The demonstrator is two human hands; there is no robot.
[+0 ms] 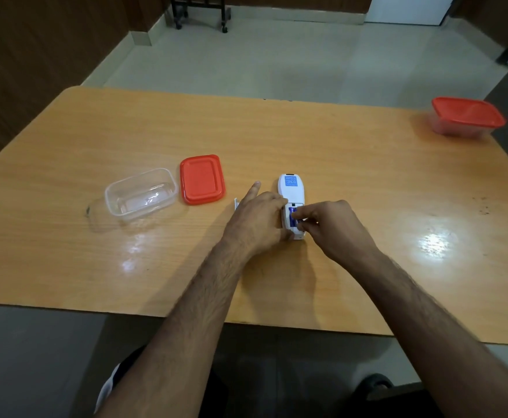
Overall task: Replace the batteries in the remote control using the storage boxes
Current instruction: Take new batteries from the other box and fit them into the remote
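A white remote control [290, 190] lies face down on the wooden table [337, 164], its battery bay uncovered. A blue battery [292, 217] shows inside the bay. My left hand [257, 221] grips the remote's left side, index finger pointing away. My right hand [328, 227] has its fingertips on the battery in the bay. A small white piece, probably the battery cover [236, 203], pokes out just left of my left hand. An empty clear storage box [141, 194] stands open at the left, its red lid [202, 179] lying beside it.
A second storage box with a red lid on [466, 117] stands at the far right corner of the table. The table's front edge runs just before my forearms. Tiled floor and a wheeled stand lie beyond the table.
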